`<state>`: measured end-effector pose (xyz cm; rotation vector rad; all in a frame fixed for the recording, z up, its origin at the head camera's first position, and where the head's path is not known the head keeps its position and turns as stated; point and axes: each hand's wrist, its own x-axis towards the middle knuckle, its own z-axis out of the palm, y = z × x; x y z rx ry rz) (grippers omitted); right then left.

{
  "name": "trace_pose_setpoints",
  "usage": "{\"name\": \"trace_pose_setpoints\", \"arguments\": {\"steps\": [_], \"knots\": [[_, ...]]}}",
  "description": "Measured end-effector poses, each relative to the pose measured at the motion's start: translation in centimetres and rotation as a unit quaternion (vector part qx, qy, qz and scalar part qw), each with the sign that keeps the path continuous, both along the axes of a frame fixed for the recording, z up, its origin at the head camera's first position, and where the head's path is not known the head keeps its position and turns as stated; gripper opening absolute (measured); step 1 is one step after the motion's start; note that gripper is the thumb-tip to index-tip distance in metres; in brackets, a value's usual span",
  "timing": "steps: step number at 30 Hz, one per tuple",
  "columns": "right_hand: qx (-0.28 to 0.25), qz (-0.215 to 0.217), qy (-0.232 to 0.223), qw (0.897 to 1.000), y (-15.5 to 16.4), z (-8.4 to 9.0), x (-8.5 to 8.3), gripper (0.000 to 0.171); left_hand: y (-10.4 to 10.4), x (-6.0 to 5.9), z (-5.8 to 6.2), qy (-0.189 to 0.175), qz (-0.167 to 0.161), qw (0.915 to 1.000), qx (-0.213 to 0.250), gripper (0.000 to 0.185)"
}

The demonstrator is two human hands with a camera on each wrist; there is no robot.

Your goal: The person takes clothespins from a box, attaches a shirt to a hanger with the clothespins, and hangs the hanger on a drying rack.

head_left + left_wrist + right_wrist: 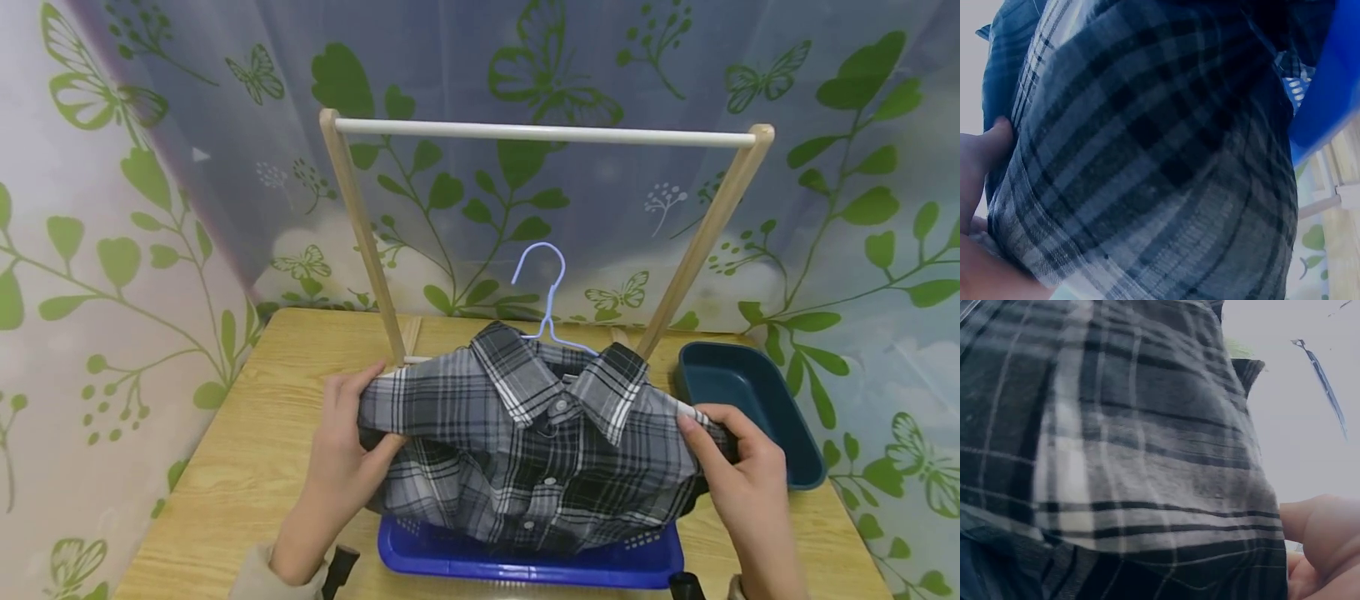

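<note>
Both hands, left hand (347, 454) and right hand (738, 467), pinch the shirt (536, 442) shoulders, probably over the hanger (546, 296); lift level above the basket (525, 558).

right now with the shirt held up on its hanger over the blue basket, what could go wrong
The plaid shirt is held only at its shoulders by the left hand and right hand; the hanger inside could tilt or slip out of the collar. The hook sits well below the rail, so lifting it blind may knock the wooden rack. The hem drapes into the blue basket and might snag and drag it.
</note>
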<state>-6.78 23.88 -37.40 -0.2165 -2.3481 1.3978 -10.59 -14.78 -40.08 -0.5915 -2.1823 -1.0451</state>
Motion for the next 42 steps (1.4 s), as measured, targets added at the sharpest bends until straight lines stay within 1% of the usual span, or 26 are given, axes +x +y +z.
{"name": "trace_pose_setpoints", "arguments": {"steps": [2, 4, 7, 9, 11, 16, 19, 22, 25, 27, 30, 33, 36, 39, 42], "knots": [[0.009, 0.005, 0.032, 0.999, -0.2, 0.1, 0.0, 0.013, 0.0, 0.1, 0.2, -0.012, -0.003, 0.9997, 0.019, 0.065], [0.034, 0.017, 0.075, 0.997, -0.4, 0.1, 0.0, 0.013, 0.1, 0.2, 0.3, -0.012, -0.004, 0.9994, 0.032, 0.057], [0.076, 0.042, 0.145, 0.986, -0.6, 0.0, -0.1, 0.017, 0.2, 0.2, 0.4, 0.0, 0.005, 0.9993, 0.038, 0.051], [0.101, 0.054, 0.181, 0.977, -0.7, 0.0, -0.2, 0.019, 0.2, 0.3, 0.4, 0.01, 0.009, 0.9992, 0.038, 0.05], [0.107, 0.059, 0.21, 0.97, -0.8, 0.0, -0.4, 0.021, 0.3, 0.3, 0.4, 0.013, 0.013, 0.9991, 0.038, 0.049], [0.095, 0.051, 0.264, 0.959, -1.3, 0.5, -0.7, 0.02, 0.2, 0.3, 0.4, 0.016, 0.016, 0.9989, 0.041, 0.045], [0.092, 0.04, 0.288, 0.952, -1.6, 1.0, -0.7, 0.016, -0.1, 0.4, 0.5, 0.019, 0.014, 0.9992, 0.032, 0.045], [0.086, 0.03, 0.309, 0.947, -1.8, 1.2, -0.8, 0.01, -0.5, 0.4, 0.7, 0.027, 0.014, 0.9995, 0.009, 0.048], [0.076, 0.016, 0.33, 0.941, -1.9, 1.2, -0.8, 0.005, -0.8, 0.4, 1.2, 0.05, 0.015, 0.9984, -0.021, 0.052], [0.069, 0.006, 0.343, 0.937, -1.9, 1.3, -0.8, 0.008, -1.0, 0.3, 1.7, 0.072, 0.015, 0.9964, -0.044, 0.053], [0.055, -0.006, 0.366, 0.929, -2.1, 1.4, -0.8, 0.018, -1.2, 0.3, 2.6, 0.104, 0.007, 0.9924, -0.066, 0.05], [0.042, -0.01, 0.388, 0.92, -2.4, 1.6, -0.8, 0.026, -1.1, 0.4, 3.6, 0.128, 0.001, 0.989, -0.074, 0.048], [0.033, -0.014, 0.403, 0.914, -2.8, 1.8, -0.8, 0.03, -1.0, 0.3, 4.3, 0.149, -0.001, 0.9859, -0.076, 0.045], [0.028, -0.018, 0.413, 0.91, -2.9, 1.9, -0.7, 0.032, -0.8, 0.1, 4.5, 0.169, 0.006, 0.9823, -0.08, 0.037], [0.026, -0.021, 0.421, 0.906, -3.1, 2.0, -0.6, 0.035, -0.9, -0.2, 4.5, 0.177, 0.014, 0.9803, -0.086, 0.032]]}}
